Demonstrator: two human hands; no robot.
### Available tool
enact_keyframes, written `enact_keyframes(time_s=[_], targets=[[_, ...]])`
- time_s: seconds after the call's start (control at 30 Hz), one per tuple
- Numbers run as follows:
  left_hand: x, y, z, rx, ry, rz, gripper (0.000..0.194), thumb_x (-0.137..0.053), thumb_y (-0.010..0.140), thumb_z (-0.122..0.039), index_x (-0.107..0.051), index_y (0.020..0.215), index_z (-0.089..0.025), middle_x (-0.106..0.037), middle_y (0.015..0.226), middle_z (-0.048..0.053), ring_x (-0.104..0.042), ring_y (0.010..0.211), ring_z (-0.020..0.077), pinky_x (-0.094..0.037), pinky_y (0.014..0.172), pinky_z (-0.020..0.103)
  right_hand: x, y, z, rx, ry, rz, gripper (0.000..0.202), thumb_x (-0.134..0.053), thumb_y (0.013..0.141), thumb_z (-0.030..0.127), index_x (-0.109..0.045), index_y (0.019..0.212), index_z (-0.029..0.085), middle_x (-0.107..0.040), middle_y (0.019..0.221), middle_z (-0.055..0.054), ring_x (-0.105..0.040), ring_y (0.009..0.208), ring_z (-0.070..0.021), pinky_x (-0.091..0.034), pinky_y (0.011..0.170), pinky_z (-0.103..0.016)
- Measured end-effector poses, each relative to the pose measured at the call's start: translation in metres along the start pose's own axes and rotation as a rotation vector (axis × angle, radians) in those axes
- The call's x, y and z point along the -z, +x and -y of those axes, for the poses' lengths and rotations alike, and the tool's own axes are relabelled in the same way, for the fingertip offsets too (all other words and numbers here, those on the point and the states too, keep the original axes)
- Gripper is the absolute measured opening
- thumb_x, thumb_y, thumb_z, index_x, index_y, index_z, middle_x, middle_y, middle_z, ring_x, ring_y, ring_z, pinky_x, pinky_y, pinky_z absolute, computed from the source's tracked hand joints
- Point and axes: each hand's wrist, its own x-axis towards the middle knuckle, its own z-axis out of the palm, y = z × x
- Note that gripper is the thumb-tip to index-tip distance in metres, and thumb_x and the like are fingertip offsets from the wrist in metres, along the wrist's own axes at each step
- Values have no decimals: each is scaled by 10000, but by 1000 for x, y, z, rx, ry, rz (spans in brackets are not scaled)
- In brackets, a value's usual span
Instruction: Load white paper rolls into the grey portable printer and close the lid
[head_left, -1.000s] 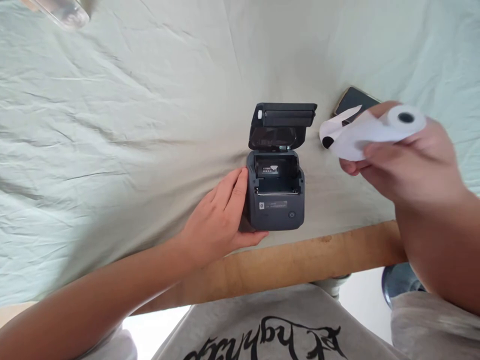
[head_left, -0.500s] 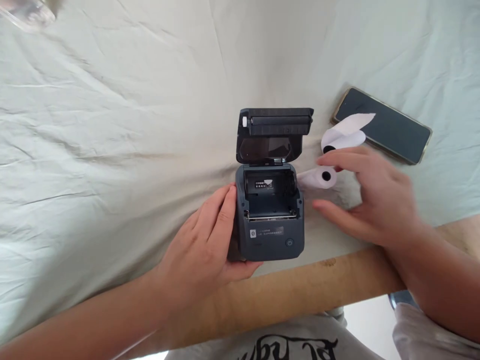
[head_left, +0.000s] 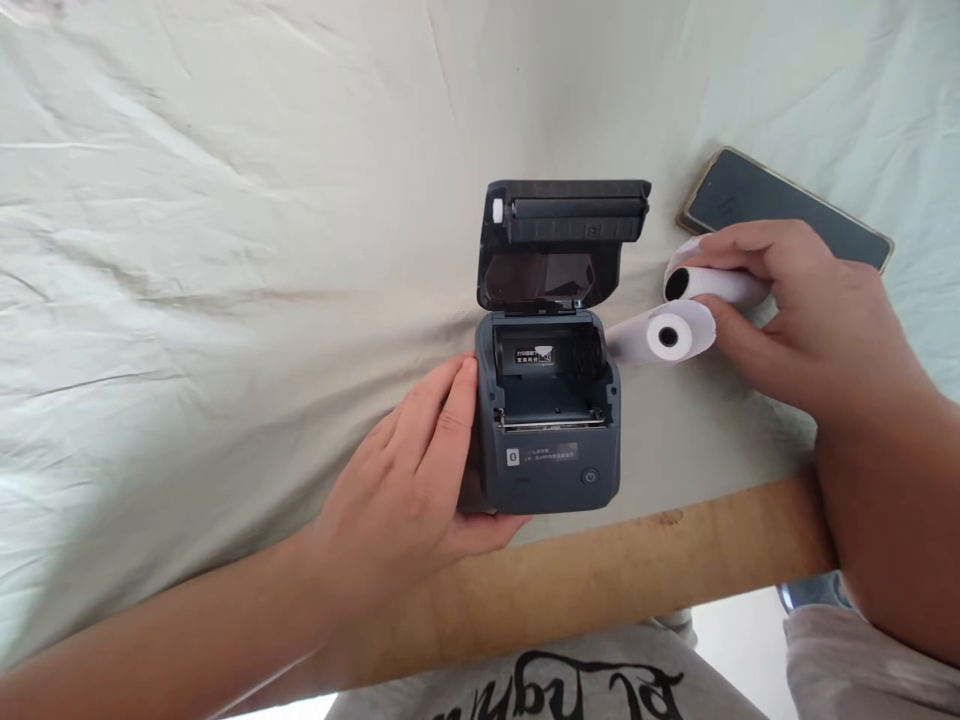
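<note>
A dark grey label printer (head_left: 551,470) stands with its lid (head_left: 559,235) raised, and its paper bay is bare inside. My left hand (head_left: 409,470) grips the printer's left side, fingers along the edge and thumb at the front. To the right of the printer, my right hand (head_left: 810,310) is closed around a thin paper roll (head_left: 724,287) with a black core end, fingers over its top and thumb beneath. Just below the thumb lies a second white paper roll (head_left: 645,338), its black hollow core facing me; its loose end reaches the thumb.
A smartphone (head_left: 795,205) lies behind my right hand, partly covered by it. Pale wrinkled cloth (head_left: 225,250) covers the table, whose wooden front edge (head_left: 600,570) shows close to my body. Something transparent (head_left: 30,10) is cut off at the upper left corner.
My right hand has moved up and right and closed on the thin paper roll, whose loose flap is now mostly covered. My left hand still holds the printer.
</note>
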Motion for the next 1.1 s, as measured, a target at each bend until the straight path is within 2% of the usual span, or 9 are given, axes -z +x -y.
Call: enact_keyframes(time_s=[0.2, 0.33, 0.43, 0.53, 0.6, 0.67, 0.8, 0.97, 1.1], targets=[[1, 0, 0, -9, 15, 7, 975, -577, 1113, -599, -170, 1839, -92, -684, 1576, 281, -754, 1431, 403, -720, 1116, 502, -4, -1, 2, -23, 38, -43, 409, -574, 1070, 452, -726, 1429, 326, -731, 1380, -99, -754, 1272, -265, -661, 1007, -460], [1, -1, 1, -17, -23, 9, 1026, -654, 1078, -584, -162, 1847, -116, -680, 1585, 278, -752, 1430, 417, -722, 1114, 509, -2, -3, 2, -29, 101, -9, 444, -651, 1006, 475, -708, 1421, 327, -780, 1202, -66, -745, 934, -205, -616, 771, -374], [2, -1, 1, -9, -58, 27, 1049, -689, 1064, -570, -157, 1849, -123, -667, 1604, 295, -739, 1441, 447, -720, 1116, 550, -1, -3, 5, -75, 100, -15, 383, -676, 992, 554, -687, 1268, 288, -793, 1103, -44, -597, 667, -148, -535, 643, -355], [2, -1, 0, -6, -54, 26, 1025, -677, 1071, -557, -168, 1845, -119, -673, 1598, 298, -743, 1431, 449, -724, 1103, 561, -2, -1, 7, -70, 47, -64, 315, -629, 1040, 534, -721, 1186, 271, -792, 1221, -92, -744, 956, -226, -609, 797, -402], [1, -1, 0, -17, -35, 12, 1011, -655, 1080, -577, -184, 1834, -96, -684, 1577, 300, -754, 1413, 442, -730, 1086, 547, -3, -1, 5, -76, 4, -47, 357, -607, 1061, 519, -750, 1284, 281, -768, 1323, -121, -754, 1188, -289, -635, 913, -453], [1, 0, 0, -28, -18, 3, 1004, -635, 1089, -599, -195, 1824, -76, -689, 1563, 307, -758, 1407, 438, -730, 1081, 538, -4, -1, 2, -103, -37, 1, 446, -615, 1046, 520, -728, 1409, 286, -753, 1353, -137, -742, 1217, -319, -636, 956, -497], [1, 0, 1, -28, -5, 15, 988, -601, 1107, -619, -190, 1827, -82, -686, 1562, 300, -754, 1422, 424, -720, 1110, 519, -3, -1, 1, -213, -43, -7, 435, -714, 946, 490, -706, 1305, 246, -768, 1278, -126, -728, 999, -258, -598, 822, -425], [3, 1, 0, -7, -25, 31, 1011, -602, 1108, -619, -116, 1855, -142, -678, 1581, 279, -746, 1436, 428, -724, 1115, 540, -1, -1, 7, -178, 74, -48, 312, -602, 1039, 465, -708, 1260, 271, -760, 1011, -51, -642, 742, -157, -549, 700, -345], [4, 0, -1, 12, -50, 40, 1073, -691, 1063, -589, -121, 1860, -153, -665, 1600, 275, -740, 1443, 442, -722, 1130, 545, -5, -3, 4, -83, -3, -102, 323, -646, 995, 394, -728, 1281, 270, -747, 1325, -152, -721, 1165, -270, -628, 844, -416]])
